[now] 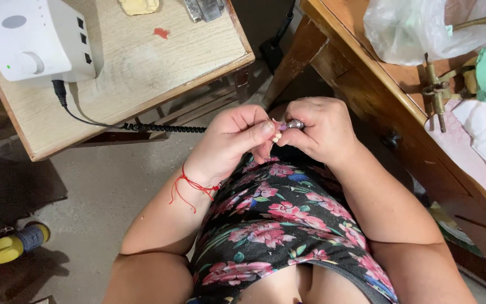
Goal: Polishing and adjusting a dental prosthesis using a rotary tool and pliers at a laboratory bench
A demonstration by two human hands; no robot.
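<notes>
Metal-tipped handpiece, gripped in the closed right hand, meets a small pale denture piece pinched by the left hand, right of the white control box; trimming appears underway, demanding steady pressure.

Both forearms rise from the lower frame and meet at centre. The left hand, a red thread at its wrist, curls with fingertips pinched. The right hand is closed, knuckles up, touching the left.

White control box, red wrist string — black-and-pink floral dress
</notes>
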